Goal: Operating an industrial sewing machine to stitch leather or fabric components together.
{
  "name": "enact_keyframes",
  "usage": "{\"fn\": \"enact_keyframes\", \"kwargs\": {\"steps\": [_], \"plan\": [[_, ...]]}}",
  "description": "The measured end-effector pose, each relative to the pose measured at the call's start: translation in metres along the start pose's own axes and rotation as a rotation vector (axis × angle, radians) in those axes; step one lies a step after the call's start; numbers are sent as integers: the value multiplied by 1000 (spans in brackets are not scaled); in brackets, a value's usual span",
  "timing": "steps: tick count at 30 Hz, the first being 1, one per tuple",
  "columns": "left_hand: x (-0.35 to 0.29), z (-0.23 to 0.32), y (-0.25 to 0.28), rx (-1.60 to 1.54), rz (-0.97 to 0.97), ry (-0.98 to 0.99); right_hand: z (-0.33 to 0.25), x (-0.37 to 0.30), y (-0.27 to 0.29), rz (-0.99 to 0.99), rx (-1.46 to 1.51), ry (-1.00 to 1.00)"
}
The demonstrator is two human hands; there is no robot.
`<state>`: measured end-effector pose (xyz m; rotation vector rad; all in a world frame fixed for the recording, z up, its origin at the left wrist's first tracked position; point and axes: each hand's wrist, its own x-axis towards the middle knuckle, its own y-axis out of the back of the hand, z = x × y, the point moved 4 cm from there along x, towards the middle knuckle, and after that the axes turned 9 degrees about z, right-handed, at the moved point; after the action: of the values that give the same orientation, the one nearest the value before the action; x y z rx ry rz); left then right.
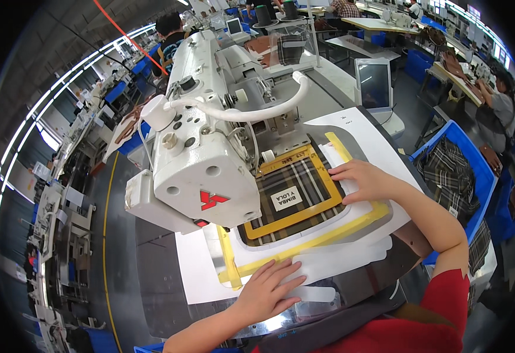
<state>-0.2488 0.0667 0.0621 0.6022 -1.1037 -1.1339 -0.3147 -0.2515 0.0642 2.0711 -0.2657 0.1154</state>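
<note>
A white industrial sewing machine (201, 170) stands in front of me. Under its head lies a dark plaid fabric piece (269, 188) bearing a pale rectangular label (286, 199). A yellow frame (296, 221) surrounds the label on the fabric. Beneath is a clear template sheet edged with yellow tape (304, 245), on white paper (197, 276). My right hand (366, 181) rests at the frame's right side, fingers stretched out, fingertips at its edge. My left hand (267, 288) lies flat with fingers spread, fingertips at the template's near edge. The machine head hides the needle area.
A small screen (373, 85) stands behind the table on the right. A blue bin (475, 176) with plaid pieces is close to my right arm. Thread cones (262, 16) stand at the back. Other people (500, 106) sit at tables around the workshop.
</note>
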Motion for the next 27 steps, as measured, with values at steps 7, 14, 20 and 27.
{"fn": "enact_keyframes", "kwargs": {"steps": [7,14,20,27], "plan": [[-4,-7,18,-25,132,-35,4,1,-7,230,64,-24],[-3,-7,30,37,214,-58,35,-11,27,740,191,-363],[46,8,55,-188,311,131,-47,4,72,1055,688,48],[56,-13,76,-400,655,791,-186,3,48,544,539,653]]}}
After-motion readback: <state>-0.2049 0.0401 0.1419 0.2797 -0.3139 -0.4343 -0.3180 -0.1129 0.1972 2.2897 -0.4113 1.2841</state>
